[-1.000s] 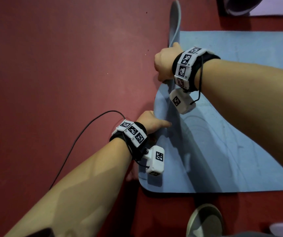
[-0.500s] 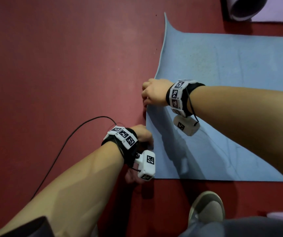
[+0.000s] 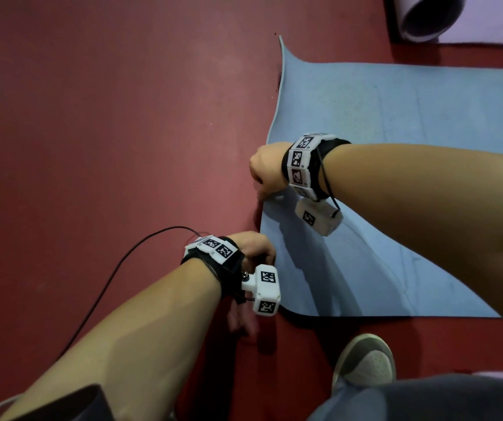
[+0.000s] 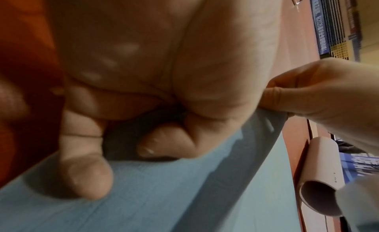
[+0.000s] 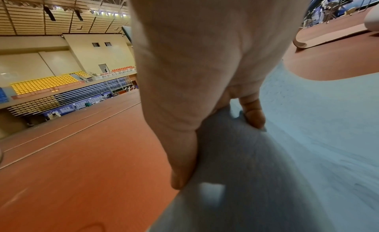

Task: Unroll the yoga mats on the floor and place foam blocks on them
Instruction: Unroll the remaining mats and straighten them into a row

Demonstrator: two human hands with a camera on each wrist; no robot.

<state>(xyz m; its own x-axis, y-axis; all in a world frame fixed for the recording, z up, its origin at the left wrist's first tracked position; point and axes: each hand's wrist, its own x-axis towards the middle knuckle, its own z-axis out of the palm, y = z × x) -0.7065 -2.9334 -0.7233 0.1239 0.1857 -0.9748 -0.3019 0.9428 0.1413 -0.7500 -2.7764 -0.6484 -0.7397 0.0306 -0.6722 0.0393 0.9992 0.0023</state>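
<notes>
A light blue yoga mat [image 3: 396, 123] lies spread on the red floor, its far left corner still curling up. Both hands hold its short left edge. My right hand [image 3: 264, 170] pinches the edge near the middle, thumb on top [image 5: 253, 115] and fingers under the mat [image 5: 307, 138]. My left hand [image 3: 254, 247] grips the same edge nearer to me, with thumb and a fingertip [image 4: 86, 177] pressing on the mat [image 4: 164, 195]. No foam block shows in any view.
A partly rolled lilac mat [image 3: 429, 16] lies beyond the blue one at the top right, its open roll end [image 4: 320, 198] in the left wrist view. My shoe [image 3: 365, 363] stands just off the mat's near edge. A black cable [image 3: 116, 268] trails over the floor on the left.
The curled end of the blue mat has been pulled out leftward and now lies nearly flat. Both hands moved left and toward me along with the edge.
</notes>
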